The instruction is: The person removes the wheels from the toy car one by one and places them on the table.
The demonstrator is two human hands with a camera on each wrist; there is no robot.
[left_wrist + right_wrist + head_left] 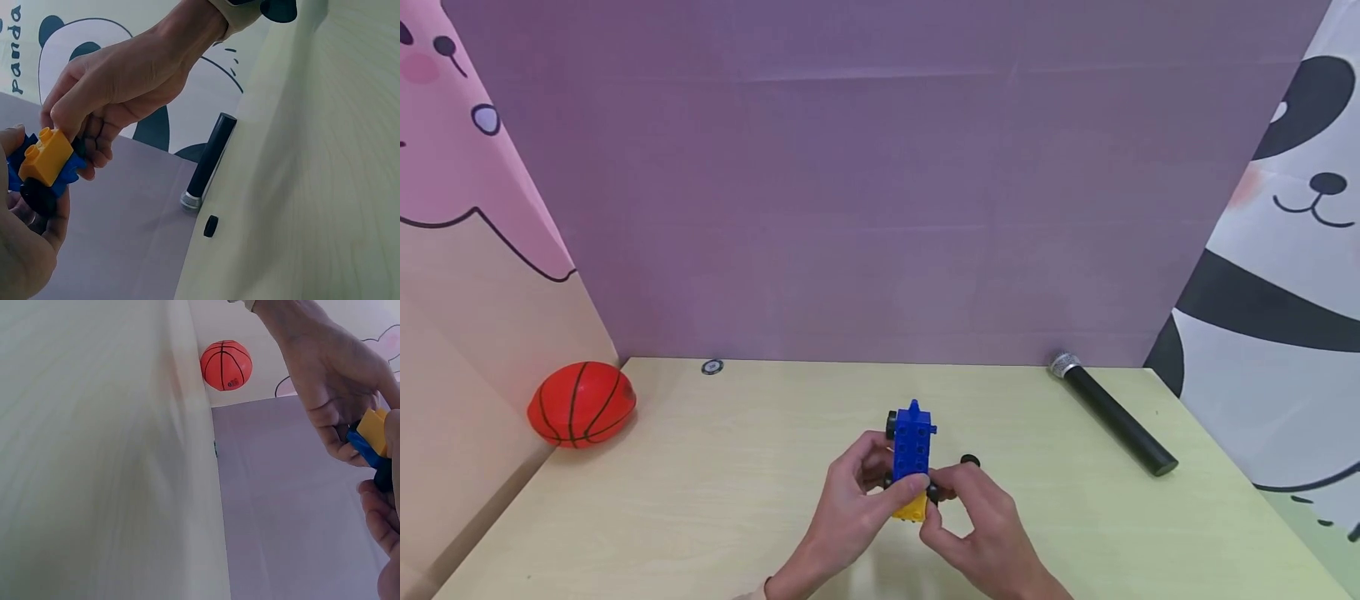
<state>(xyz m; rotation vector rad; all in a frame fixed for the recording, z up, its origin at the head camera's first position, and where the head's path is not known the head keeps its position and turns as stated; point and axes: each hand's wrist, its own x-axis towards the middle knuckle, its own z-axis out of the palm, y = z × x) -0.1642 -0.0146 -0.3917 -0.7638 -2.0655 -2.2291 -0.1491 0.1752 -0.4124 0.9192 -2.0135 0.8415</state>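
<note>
A toy car of blue blocks with a yellow block at its near end is held above the table. My left hand grips it from the left, thumb across the top. My right hand pinches a black wheel at the car's near right side. Another black wheel sits at the far left; opposite it, a blue axle stub shows bare. The yellow block shows its studs in the left wrist view. Fingers partly hide the car's underside.
On the table, a loose black wheel lies just beyond my right hand. A microphone lies at the right, a red ball at the far left. Near the back edge is a small round disc. A purple backdrop stands behind.
</note>
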